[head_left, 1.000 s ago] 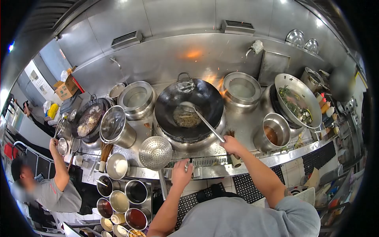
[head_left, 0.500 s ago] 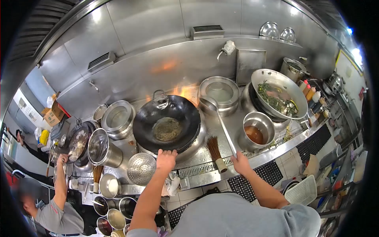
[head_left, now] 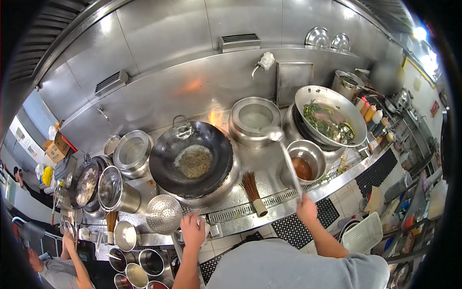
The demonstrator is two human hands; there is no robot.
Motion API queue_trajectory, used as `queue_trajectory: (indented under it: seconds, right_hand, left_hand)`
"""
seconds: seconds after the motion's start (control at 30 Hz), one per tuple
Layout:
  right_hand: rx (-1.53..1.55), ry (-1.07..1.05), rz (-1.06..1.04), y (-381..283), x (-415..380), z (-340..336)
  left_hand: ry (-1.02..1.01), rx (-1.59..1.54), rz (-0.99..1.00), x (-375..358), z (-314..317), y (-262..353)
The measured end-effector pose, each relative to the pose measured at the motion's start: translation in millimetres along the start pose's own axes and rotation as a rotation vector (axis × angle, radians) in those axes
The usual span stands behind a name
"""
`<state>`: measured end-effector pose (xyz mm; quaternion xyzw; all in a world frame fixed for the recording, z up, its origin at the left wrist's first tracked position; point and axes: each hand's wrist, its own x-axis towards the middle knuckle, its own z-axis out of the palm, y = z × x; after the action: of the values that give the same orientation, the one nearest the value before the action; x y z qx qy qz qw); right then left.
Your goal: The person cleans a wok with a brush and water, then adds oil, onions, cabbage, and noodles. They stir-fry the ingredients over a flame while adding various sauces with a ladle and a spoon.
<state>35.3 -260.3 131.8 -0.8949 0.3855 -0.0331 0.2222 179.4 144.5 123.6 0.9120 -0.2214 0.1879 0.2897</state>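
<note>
My right hand (head_left: 306,210) is closed around the handle of a long metal ladle (head_left: 288,161). The ladle's bowl is raised near a steel pot of brown liquid (head_left: 303,168), blurred by motion. My left hand (head_left: 193,231) is at the counter's front edge, off the wok, its fingers slightly apart and nothing visible in them. Just left of it is a round perforated strainer (head_left: 164,215). A black wok (head_left: 211,144) sits on the burner with a shallow pool of bubbling, yellowish liquid (head_left: 193,161) in it. Flames show behind its rim.
A bamboo wok brush (head_left: 252,192) lies right of the wok. Behind stands a lidless water pot (head_left: 255,115); farther right is a wide pan of greens (head_left: 332,120). At left are a steel pot (head_left: 126,195), a second wok (head_left: 86,183) and a co-worker (head_left: 62,269). Condiment bottles (head_left: 370,114) stand right.
My left hand has let go of the wok's near rim and moved down to the counter edge. The ladle has swung right, towards the pot of brown liquid. The view has shifted slightly.
</note>
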Motion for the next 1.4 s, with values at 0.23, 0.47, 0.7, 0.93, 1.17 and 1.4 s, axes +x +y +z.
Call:
queue_trajectory:
  seconds: [0.23, 0.47, 0.7, 0.93, 1.17, 1.4]
  right_hand:
    - [-0.201, 0.141, -0.011, 58, 56, -46]
    - [-0.27, 0.144, 0.025, 87, 85, -21]
    - [-0.263, 0.035, 0.01, 87, 99, -34]
    - [-0.376, 0.394, -0.272, 57, 85, -28]
    - [-0.109, -0.267, -0.217, -56, 56, 157]
    - [0.892, -0.713, 0.17, -40, 91, 236]
  left_hand:
    - [-0.056, -0.136, -0.302, -83, 16, -15]
    - [-0.127, -0.242, -0.417, -107, 32, -12]
    - [-0.136, -0.288, -0.537, -119, 18, -5]
    - [-0.113, -0.242, -0.61, -152, 10, -21]
    - [-0.027, -0.102, -0.547, -159, -13, -32]
    - [0.087, -0.066, -0.596, -181, -44, -36]
